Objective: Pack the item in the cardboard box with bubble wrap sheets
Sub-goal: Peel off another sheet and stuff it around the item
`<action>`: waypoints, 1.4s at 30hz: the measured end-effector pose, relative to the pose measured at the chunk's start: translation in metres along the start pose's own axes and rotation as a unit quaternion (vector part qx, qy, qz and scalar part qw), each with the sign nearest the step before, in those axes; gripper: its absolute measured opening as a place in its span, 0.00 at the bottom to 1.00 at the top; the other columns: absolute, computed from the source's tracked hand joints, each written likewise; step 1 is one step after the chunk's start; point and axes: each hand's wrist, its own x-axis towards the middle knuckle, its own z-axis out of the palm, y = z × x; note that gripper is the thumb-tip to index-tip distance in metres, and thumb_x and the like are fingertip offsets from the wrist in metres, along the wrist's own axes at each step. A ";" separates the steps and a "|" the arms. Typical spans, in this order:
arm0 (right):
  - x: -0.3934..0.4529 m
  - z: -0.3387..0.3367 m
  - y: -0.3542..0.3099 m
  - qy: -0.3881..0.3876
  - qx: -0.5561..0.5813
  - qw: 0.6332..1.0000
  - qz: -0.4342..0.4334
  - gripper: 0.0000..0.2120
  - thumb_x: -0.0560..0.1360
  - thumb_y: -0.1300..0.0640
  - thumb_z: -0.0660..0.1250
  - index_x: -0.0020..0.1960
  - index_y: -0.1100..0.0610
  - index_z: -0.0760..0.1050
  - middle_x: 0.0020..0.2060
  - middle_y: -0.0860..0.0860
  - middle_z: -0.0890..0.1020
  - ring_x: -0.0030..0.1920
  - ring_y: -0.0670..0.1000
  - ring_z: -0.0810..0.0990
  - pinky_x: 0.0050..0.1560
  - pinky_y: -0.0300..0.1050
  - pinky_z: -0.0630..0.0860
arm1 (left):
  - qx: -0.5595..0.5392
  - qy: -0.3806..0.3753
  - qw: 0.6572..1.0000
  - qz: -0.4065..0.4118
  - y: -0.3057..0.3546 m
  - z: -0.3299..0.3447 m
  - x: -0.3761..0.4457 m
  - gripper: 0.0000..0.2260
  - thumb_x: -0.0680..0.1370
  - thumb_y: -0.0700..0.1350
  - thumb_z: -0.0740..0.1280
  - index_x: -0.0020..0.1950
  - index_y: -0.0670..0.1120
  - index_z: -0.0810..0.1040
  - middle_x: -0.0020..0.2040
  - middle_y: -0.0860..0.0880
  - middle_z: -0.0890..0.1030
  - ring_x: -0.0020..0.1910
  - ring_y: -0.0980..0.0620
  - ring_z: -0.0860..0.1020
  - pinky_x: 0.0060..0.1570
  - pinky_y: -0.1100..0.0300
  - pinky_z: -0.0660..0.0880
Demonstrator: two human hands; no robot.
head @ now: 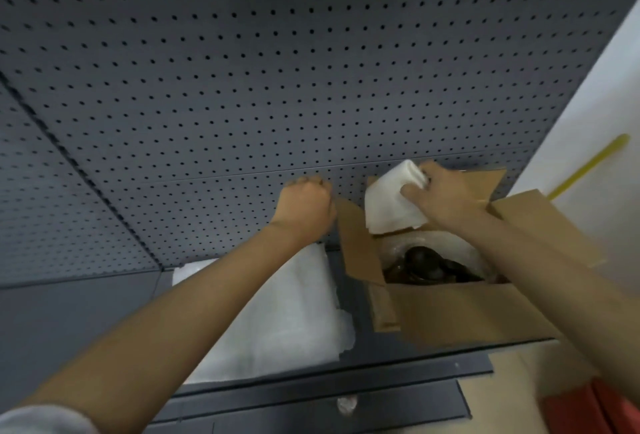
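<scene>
An open cardboard box (460, 309) stands on a dark shelf at the right, flaps up. Inside lies a dark rounded item (424, 265) with clear bubble wrap around it. My right hand (443, 196) hovers over the box's far side, shut on a folded white bubble wrap sheet (391, 203). My left hand (306, 210) is a closed fist just left of the box's left flap (356, 243); whether it touches the flap I cannot tell. A pile of white bubble wrap sheets (284, 316) lies on the shelf under my left forearm.
A grey pegboard wall (242, 87) rises right behind the shelf. The shelf's front edge (329, 385) runs below the box. A white wall with a yellow stripe (588, 167) stands to the right. Something red (595, 409) sits at the bottom right.
</scene>
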 end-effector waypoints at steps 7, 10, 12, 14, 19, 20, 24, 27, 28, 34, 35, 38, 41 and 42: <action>0.009 0.002 0.073 -0.142 -0.039 0.989 -0.029 0.15 0.77 0.49 0.63 0.61 0.55 0.70 0.40 0.45 0.73 0.35 0.42 0.71 0.30 0.35 0.65 | -0.003 -0.117 0.992 -0.052 0.081 0.044 0.031 0.18 0.80 0.52 0.56 0.63 0.42 0.72 0.62 0.41 0.74 0.61 0.41 0.72 0.61 0.50 0.68; 0.011 0.017 0.089 -0.191 -0.007 0.981 -0.017 0.14 0.76 0.51 0.64 0.59 0.56 0.70 0.41 0.47 0.72 0.38 0.46 0.72 0.32 0.37 0.66 | -0.007 -0.145 0.986 -0.086 0.096 0.065 0.031 0.21 0.79 0.54 0.58 0.66 0.42 0.69 0.65 0.41 0.71 0.64 0.41 0.69 0.63 0.49 0.66; 0.011 0.028 0.091 -0.212 0.014 0.977 -0.018 0.18 0.76 0.51 0.65 0.62 0.59 0.71 0.45 0.50 0.73 0.43 0.49 0.73 0.33 0.36 0.66 | -0.009 -0.147 0.984 -0.099 0.100 0.076 0.029 0.23 0.78 0.55 0.59 0.67 0.42 0.67 0.66 0.41 0.69 0.65 0.41 0.68 0.64 0.49 0.66; 0.011 0.040 0.088 -0.236 0.019 0.972 -0.005 0.19 0.76 0.50 0.64 0.61 0.61 0.71 0.46 0.52 0.74 0.43 0.49 0.73 0.32 0.36 0.65 | -0.011 -0.145 0.984 -0.102 0.101 0.085 0.028 0.25 0.77 0.55 0.60 0.69 0.42 0.65 0.68 0.40 0.67 0.67 0.41 0.66 0.66 0.49 0.65; 0.021 0.065 0.080 -0.309 0.135 0.929 0.154 0.15 0.77 0.55 0.64 0.58 0.65 0.74 0.42 0.58 0.81 0.31 0.51 0.81 0.26 0.39 0.77 | -0.046 -0.147 0.981 -0.114 0.102 0.094 0.028 0.29 0.78 0.53 0.58 0.74 0.41 0.57 0.74 0.40 0.60 0.74 0.40 0.56 0.73 0.48 0.54; 0.026 0.067 0.077 -0.319 0.155 0.915 0.192 0.14 0.77 0.56 0.64 0.58 0.65 0.74 0.45 0.60 0.83 0.33 0.52 0.82 0.26 0.38 0.78 | -0.057 -0.150 0.980 -0.116 0.102 0.096 0.028 0.30 0.78 0.53 0.58 0.76 0.41 0.54 0.75 0.40 0.57 0.76 0.40 0.54 0.74 0.48 0.52; 0.042 0.074 0.069 -0.321 0.207 0.874 0.300 0.12 0.78 0.61 0.63 0.57 0.67 0.75 0.53 0.63 0.82 0.36 0.54 0.82 0.26 0.38 0.77 | -0.103 -0.144 0.976 -0.128 0.102 0.102 0.026 0.30 0.80 0.49 0.56 0.77 0.40 0.48 0.78 0.41 0.52 0.77 0.42 0.48 0.76 0.50 0.45; 0.048 0.089 0.074 -0.274 0.164 0.901 0.295 0.15 0.78 0.58 0.63 0.61 0.65 0.74 0.55 0.62 0.81 0.48 0.57 0.84 0.44 0.46 0.82 | -0.130 -0.140 0.973 -0.132 0.102 0.107 0.025 0.30 0.80 0.49 0.55 0.78 0.41 0.46 0.79 0.41 0.49 0.78 0.43 0.46 0.76 0.50 0.43; 0.046 0.094 0.075 -0.257 0.131 0.916 0.280 0.16 0.78 0.57 0.63 0.63 0.64 0.73 0.56 0.60 0.80 0.50 0.56 0.82 0.44 0.45 0.80 | -0.137 -0.141 0.972 -0.132 0.101 0.109 0.024 0.30 0.80 0.49 0.54 0.78 0.41 0.45 0.79 0.41 0.49 0.78 0.43 0.46 0.77 0.51 0.43; 0.006 0.115 0.074 -0.189 0.118 0.968 0.118 0.16 0.79 0.62 0.59 0.66 0.63 0.64 0.61 0.61 0.75 0.62 0.60 0.75 0.45 0.34 0.72 | -0.167 -0.144 0.967 -0.131 0.098 0.118 0.020 0.31 0.80 0.48 0.53 0.78 0.41 0.43 0.79 0.42 0.45 0.78 0.43 0.43 0.76 0.52 0.42; 0.002 0.117 0.073 -0.209 0.150 0.959 0.117 0.16 0.80 0.63 0.58 0.67 0.63 0.64 0.64 0.59 0.74 0.64 0.58 0.73 0.43 0.28 0.70 | -0.170 -0.143 0.966 -0.131 0.098 0.119 0.020 0.31 0.80 0.48 0.53 0.78 0.40 0.43 0.79 0.42 0.45 0.78 0.43 0.43 0.76 0.52 0.41; 0.008 0.120 0.068 -0.237 0.099 0.960 0.108 0.14 0.81 0.59 0.58 0.65 0.62 0.68 0.63 0.59 0.76 0.63 0.58 0.75 0.51 0.40 0.71 | -0.178 -0.145 0.964 -0.134 0.099 0.121 0.020 0.30 0.81 0.50 0.52 0.78 0.41 0.42 0.79 0.42 0.44 0.78 0.43 0.42 0.76 0.51 0.41; 0.017 0.124 0.058 -0.296 0.018 0.945 0.139 0.16 0.82 0.56 0.55 0.68 0.60 0.66 0.67 0.59 0.72 0.64 0.57 0.73 0.56 0.45 0.71 | -0.171 -0.150 0.964 -0.137 0.099 0.122 0.020 0.30 0.82 0.51 0.51 0.78 0.41 0.41 0.79 0.42 0.43 0.78 0.43 0.41 0.76 0.50 0.41; 0.021 0.125 0.056 -0.314 -0.012 0.939 0.143 0.18 0.83 0.58 0.54 0.72 0.61 0.62 0.70 0.60 0.68 0.68 0.57 0.70 0.61 0.44 0.69 | -0.169 -0.151 0.964 -0.137 0.098 0.123 0.020 0.30 0.82 0.51 0.51 0.78 0.41 0.41 0.79 0.42 0.43 0.78 0.43 0.41 0.76 0.50 0.41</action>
